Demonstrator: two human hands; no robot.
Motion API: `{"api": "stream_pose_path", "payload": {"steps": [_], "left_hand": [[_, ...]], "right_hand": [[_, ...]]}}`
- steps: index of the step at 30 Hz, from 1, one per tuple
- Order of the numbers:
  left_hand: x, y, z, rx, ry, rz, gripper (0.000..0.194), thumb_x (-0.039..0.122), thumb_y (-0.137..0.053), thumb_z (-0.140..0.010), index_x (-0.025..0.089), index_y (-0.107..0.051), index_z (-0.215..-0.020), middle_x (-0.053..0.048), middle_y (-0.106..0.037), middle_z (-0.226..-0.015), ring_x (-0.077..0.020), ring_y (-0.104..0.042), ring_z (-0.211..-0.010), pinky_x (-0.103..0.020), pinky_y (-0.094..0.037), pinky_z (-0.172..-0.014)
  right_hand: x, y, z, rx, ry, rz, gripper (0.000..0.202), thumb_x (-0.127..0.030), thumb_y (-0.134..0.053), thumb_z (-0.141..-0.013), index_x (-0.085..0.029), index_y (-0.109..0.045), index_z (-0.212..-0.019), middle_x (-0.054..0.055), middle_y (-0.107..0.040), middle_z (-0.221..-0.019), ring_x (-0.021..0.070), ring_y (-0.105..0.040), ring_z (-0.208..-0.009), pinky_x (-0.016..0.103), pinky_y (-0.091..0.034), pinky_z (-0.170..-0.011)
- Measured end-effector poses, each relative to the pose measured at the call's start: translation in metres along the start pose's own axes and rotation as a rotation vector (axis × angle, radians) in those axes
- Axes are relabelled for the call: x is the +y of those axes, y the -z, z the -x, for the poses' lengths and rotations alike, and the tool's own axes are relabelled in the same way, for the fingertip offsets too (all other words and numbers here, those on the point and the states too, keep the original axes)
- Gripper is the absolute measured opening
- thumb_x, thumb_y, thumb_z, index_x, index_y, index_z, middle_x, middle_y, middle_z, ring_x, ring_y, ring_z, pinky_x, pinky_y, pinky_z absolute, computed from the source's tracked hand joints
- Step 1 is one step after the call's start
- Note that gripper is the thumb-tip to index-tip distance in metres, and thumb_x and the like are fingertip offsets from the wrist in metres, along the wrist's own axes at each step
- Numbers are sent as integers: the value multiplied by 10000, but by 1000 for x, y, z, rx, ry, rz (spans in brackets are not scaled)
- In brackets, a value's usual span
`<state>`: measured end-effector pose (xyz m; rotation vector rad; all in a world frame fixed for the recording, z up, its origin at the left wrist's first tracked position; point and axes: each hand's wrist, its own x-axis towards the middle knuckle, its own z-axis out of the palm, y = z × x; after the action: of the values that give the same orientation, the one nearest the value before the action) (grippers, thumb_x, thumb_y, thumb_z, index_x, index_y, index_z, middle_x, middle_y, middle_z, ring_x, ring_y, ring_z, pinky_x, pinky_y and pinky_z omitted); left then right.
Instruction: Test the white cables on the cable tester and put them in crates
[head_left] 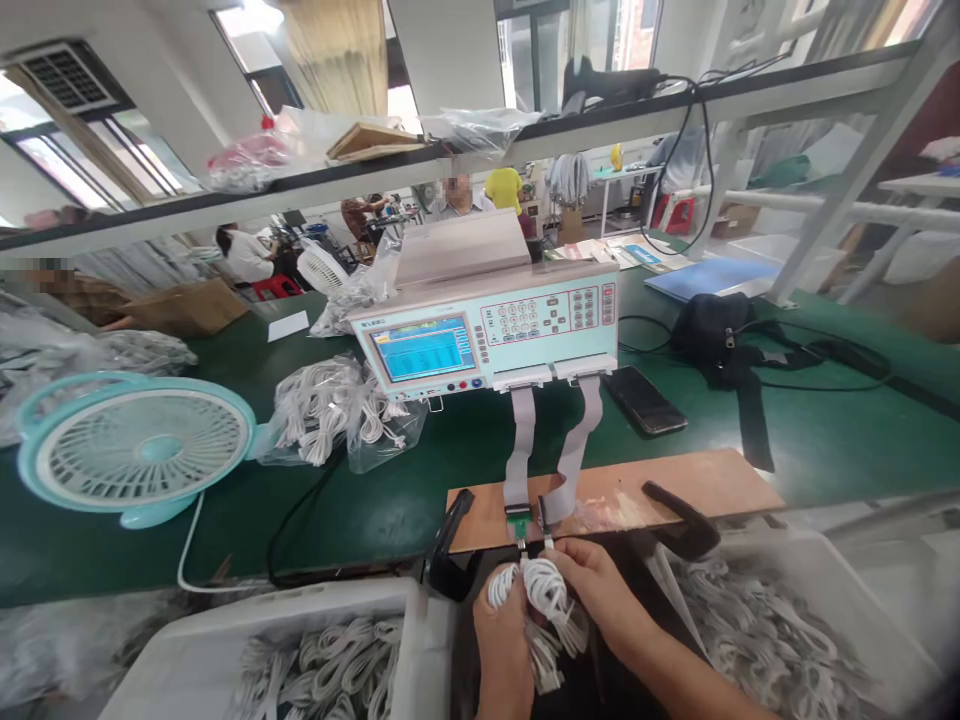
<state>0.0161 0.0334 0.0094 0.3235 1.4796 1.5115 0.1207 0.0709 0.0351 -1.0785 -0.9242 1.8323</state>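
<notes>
Coiled white cables point(546, 588) are bunched at the front edge of the bench. My left hand point(501, 635) is closed around this bundle from the left. On the other side, my right hand point(600, 590) pinches a white cable end just below the right-hand ribbon connector; its fingers partly hide the plug. A small green circuit board point(519, 525) sits at the end of a grey ribbon cable point(520, 440), with a cable plug at its lower edge. Both ribbons run up to a test instrument point(487, 335) with a lit blue screen.
A wooden board point(660, 485) lies under the connectors, held by black clamps point(450, 545). White bins of cables point(322, 650) stand left and right below the bench. On the bench are a turquoise fan point(142, 450), bagged cables point(319, 405), a phone point(645, 400) and a black bag point(712, 335).
</notes>
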Motion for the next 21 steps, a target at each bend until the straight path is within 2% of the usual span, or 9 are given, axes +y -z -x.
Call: {"api": "stream_pose_path", "payload": {"steps": [5,11,21], "left_hand": [[-6,5,-11,-6,-40,-25,316,398,-746,-579,136,-644,-724,-5,-635,-611,-147,-564,-558,-259,-475,-563],[-8,8,-15,21,-72,-45,297,385,-756,-578,152,-649,-726,-22,-645,-633,-156,-573,-571,-256,-475,-563],[1,3,-9,6,-76,-49,223,342,-729,-595,162,-618,-664,12,-578,-578,-137,-528,-529,-242,-455,-532]], "right_hand": [[1,6,-3,-3,49,105,458,-577,-698,-639,-140,-575,-580,-3,-540,-547,133,-466,-541,250,-372,-563],[-1,5,-2,-17,35,99,447,-579,-691,-653,-147,-584,-606,-7,-523,-557,137,-457,-559,244,-369,-555],[-3,7,-2,-18,44,146,422,-548,-683,-686,-136,-616,-629,0,-539,-576,145,-467,-583,255,-377,-591]]}}
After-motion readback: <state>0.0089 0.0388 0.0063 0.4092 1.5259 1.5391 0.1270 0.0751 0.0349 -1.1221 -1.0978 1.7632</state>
